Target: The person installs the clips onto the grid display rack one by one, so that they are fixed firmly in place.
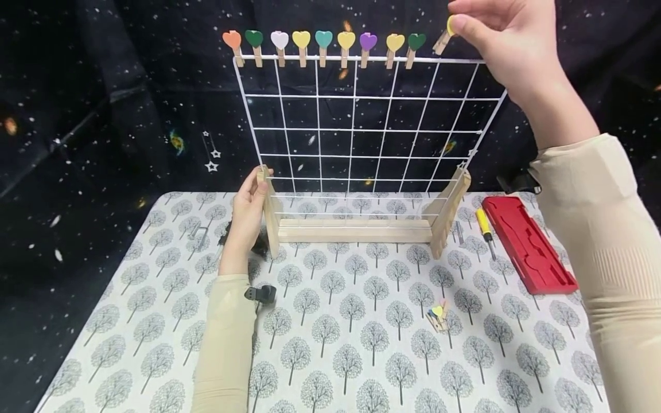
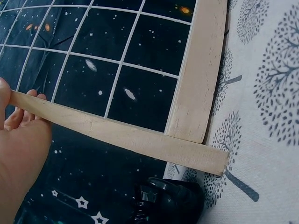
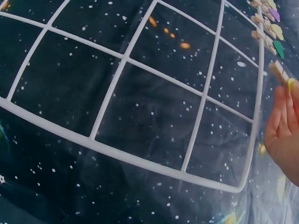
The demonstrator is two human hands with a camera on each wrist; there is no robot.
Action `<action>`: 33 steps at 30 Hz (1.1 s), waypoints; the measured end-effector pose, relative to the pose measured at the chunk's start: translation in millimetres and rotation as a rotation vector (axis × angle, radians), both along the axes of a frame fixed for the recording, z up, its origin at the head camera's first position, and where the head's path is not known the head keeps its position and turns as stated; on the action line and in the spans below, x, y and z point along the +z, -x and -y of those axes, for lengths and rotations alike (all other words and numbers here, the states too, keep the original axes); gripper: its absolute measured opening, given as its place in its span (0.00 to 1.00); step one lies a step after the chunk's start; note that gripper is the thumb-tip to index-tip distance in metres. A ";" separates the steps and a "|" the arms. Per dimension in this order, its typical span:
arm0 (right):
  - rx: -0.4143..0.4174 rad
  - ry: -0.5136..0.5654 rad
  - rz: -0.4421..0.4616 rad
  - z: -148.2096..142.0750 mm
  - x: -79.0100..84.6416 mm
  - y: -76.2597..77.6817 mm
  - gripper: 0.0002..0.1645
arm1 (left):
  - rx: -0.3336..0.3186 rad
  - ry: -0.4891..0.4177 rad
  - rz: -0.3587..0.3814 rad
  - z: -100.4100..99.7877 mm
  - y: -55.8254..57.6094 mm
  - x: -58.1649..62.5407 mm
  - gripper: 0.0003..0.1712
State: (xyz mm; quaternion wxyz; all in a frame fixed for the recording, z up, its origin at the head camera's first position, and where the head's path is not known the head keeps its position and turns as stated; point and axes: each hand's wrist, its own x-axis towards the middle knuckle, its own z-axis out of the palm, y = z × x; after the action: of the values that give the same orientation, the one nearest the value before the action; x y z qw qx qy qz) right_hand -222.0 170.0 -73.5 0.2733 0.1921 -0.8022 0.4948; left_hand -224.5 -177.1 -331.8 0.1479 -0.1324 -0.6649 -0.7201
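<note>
A white wire grid [image 1: 353,129] rises from a wooden stand [image 1: 356,235]. Along its top wire sits a row of several small wooden clothespins with coloured hearts, the rightmost a green one [image 1: 416,42]. My right hand [image 1: 516,51] pinches a clothespin with a yellow heart [image 1: 442,42] just above the top wire, right of that green one. In the right wrist view this clothespin [image 3: 278,71] points toward the row. Lower down, my left hand [image 1: 245,215] grips the upper end of the stand's left upright [image 2: 93,122], thumb on one side and fingers on the other.
Several loose clothespins [image 1: 438,316] lie in a small pile on the tree-patterned tablecloth [image 1: 351,361]. To the right are a yellow-handled screwdriver [image 1: 484,225] and a red moulded case [image 1: 532,246]. A black object [image 2: 170,198] stands beside the left upright. Dark starry fabric [image 1: 103,115] hangs behind.
</note>
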 end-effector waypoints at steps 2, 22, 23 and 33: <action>-0.043 -0.027 -0.014 -0.2 -1.8 1.1 0.15 | -0.005 0.002 -0.004 -0.2 1.3 -1.0 0.29; -0.180 -0.430 -0.053 2.0 -2.5 -1.4 0.17 | -0.006 0.019 0.001 -5.1 -3.3 4.2 0.29; -0.185 -0.444 -0.054 2.4 -2.8 -1.3 0.18 | -0.005 0.018 0.003 -4.6 -3.4 4.1 0.30; -0.168 -0.371 -0.210 -5.3 -20.2 -10.8 0.21 | 0.000 0.015 -0.004 -3.4 -5.3 5.5 0.30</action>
State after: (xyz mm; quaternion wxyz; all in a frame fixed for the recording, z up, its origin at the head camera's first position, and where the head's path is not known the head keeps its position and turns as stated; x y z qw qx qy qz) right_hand -211.2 175.3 -93.7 0.3557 0.2221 -0.8597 0.2916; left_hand -219.2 -173.7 -326.3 0.1482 -0.1347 -0.6699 -0.7150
